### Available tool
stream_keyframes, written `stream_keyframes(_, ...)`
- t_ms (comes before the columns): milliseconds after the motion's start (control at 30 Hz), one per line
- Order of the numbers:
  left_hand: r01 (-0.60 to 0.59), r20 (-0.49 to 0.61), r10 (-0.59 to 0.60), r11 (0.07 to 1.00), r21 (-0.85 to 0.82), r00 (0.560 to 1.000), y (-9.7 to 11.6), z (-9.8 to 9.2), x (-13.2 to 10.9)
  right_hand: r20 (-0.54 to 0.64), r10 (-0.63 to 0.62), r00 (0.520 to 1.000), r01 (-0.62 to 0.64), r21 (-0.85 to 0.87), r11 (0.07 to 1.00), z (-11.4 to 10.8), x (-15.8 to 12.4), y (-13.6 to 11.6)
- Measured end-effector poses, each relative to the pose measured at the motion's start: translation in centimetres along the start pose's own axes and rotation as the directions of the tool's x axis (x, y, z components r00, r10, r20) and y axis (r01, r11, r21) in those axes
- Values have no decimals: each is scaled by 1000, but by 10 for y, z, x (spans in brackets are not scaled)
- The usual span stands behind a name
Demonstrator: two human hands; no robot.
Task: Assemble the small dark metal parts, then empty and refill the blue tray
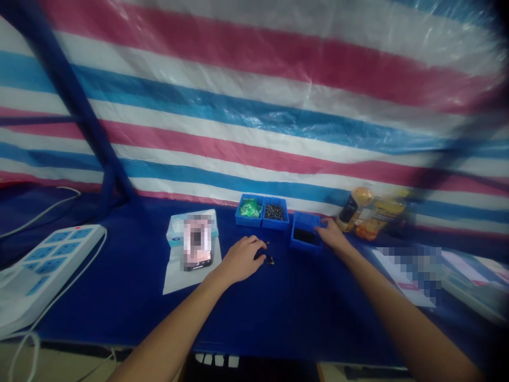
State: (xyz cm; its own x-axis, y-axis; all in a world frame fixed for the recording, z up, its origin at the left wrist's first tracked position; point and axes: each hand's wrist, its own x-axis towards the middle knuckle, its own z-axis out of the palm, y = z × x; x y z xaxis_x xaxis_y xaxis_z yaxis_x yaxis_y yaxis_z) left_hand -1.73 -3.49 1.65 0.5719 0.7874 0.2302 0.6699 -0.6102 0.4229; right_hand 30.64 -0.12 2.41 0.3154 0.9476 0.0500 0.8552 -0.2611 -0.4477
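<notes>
My right hand grips the right wall of a small blue bin with dark black contents. To its left, my left hand rests low over the blue table, thumb and index finger apart with nothing visible between them. Just beyond those fingertips lie a few tiny dark parts with brass-coloured bits, too small to name. Behind the hands stand two more blue bins side by side: a bin of green-looking small pieces and a bin full of small dark metallic pieces.
A phone leans on a tissue box over a white sheet. At far left lies a white power strip with cables. Right of the bins stand a bottle and a yellow-orange package; papers lie nearer.
</notes>
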Motion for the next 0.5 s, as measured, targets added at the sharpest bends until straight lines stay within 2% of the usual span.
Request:
stream_keyframes(67, -1, 0, 1, 1000, 0, 1000, 0, 0, 0, -132, 26, 991, -38, -90, 995, -11, -6, -5)
stream_keyframes(100, -1, 0, 1, 1000, 1, 1000, 0, 0, 0, -195, -16, 981, -14, -149, 989, -17, -9, -9)
stream_keyframes(133, -1, 1, 1, 1000, 2, 1000, 0, 0, 0, -202, -110, 973, 68, -203, 977, -23, -11, -15)
stream_keyframes(167, -2, 0, 2, 1000, 3, 1000, 0, 1, 0, -144, -223, 964, 185, -238, 954, -28, -13, -22)
stream_keyframes(200, -4, -2, 4, 1000, 5, 1000, 0, 1, 0, -25, -338, 941, 323, -240, 915, -32, -13, -30)
stream_keyframes(233, -6, -6, 7, 1000, 8, 1000, 0, 1, 0, 129, -431, 893, 449, -208, 869, -35, -13, -37)
stream_keyframes(267, -8, -10, 8, 1000, 11, 1000, 0, 1, 0, 274, -495, 825, 544, -148, 826, -36, -11, -44)
stream_keyframes(300, -10, -13, 10, 1000, 14, 1000, 0, 1, 0, 371, -530, 763, 597, -88, 798, -35, -9, -50)
stream_keyframes(367, -10, -14, 10, 1000, 15, 1000, 0, 0, 0, 473, -555, 684, 635, -12, 773, -32, -2, -58)
stream_keyframes(500, -7, -6, 7, 1000, 11, 1000, 0, 0, 0, 537, -549, 640, 652, -3, 758, -23, 11, -62)
